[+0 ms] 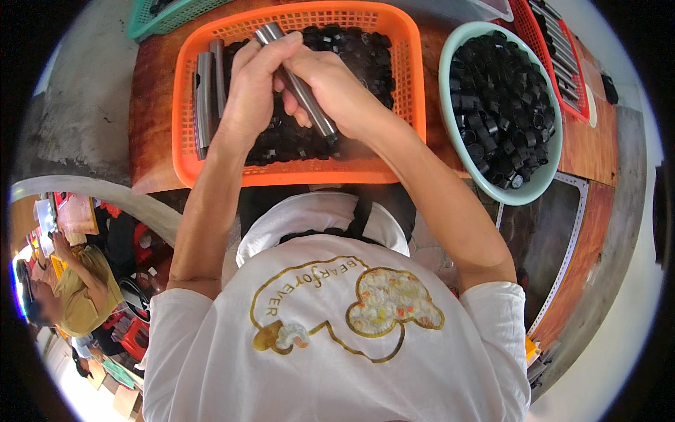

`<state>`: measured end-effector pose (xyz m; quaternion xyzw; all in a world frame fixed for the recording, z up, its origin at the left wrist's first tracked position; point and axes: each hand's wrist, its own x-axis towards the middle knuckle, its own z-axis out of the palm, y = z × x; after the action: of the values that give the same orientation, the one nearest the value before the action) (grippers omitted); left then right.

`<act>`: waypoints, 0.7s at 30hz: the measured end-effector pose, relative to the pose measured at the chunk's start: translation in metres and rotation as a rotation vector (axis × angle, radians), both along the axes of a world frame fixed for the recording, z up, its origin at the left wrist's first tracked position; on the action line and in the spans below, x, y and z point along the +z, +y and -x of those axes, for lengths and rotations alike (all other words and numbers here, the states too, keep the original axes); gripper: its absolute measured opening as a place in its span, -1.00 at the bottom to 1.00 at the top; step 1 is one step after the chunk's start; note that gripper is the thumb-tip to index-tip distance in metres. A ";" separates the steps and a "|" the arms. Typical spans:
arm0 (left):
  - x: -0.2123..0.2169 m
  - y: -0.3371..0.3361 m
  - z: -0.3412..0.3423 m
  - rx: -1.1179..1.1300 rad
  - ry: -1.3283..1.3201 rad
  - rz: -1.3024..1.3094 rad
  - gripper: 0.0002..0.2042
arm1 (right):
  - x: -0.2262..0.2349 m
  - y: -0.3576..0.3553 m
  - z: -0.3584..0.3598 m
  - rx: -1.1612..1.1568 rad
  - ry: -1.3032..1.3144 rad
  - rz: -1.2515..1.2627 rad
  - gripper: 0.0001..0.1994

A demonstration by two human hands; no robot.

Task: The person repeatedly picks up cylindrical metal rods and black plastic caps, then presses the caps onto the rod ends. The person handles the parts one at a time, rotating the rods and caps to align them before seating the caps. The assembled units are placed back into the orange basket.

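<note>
Both my hands hold one grey metal tube (301,88) slanted over an orange plastic basket (402,84). My left hand (253,84) wraps around the tube's upper part, thumb near its top end. My right hand (336,88) grips the tube lower down, near the end that carries a black cap. The basket holds many small black plastic caps (351,49), and two or three more grey tubes (205,98) lie along its left side.
A pale green round bowl (450,119) full of black caps stands to the right. A red basket (573,84) with more metal tubes is at the far right, a green basket (151,21) at top left. All rest on a reddish wooden table (151,105). Another person in a yellow shirt (77,292) sits at lower left.
</note>
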<state>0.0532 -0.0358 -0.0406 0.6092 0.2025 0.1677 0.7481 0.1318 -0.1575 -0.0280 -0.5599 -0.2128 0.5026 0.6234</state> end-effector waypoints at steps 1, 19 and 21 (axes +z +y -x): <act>0.002 -0.001 0.001 0.007 0.060 0.027 -0.69 | 0.000 -0.001 0.001 0.005 -0.003 0.013 -0.54; -0.004 -0.001 0.001 0.034 0.053 0.045 -0.38 | 0.001 0.000 0.003 -0.010 0.033 0.012 -0.42; -0.004 -0.002 -0.003 0.037 0.046 0.101 -0.39 | -0.001 0.000 0.001 -0.016 0.028 -0.023 -0.42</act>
<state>0.0559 -0.0376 -0.0446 0.5705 0.2393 0.1571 0.7698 0.1303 -0.1579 -0.0286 -0.5472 -0.2052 0.5031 0.6367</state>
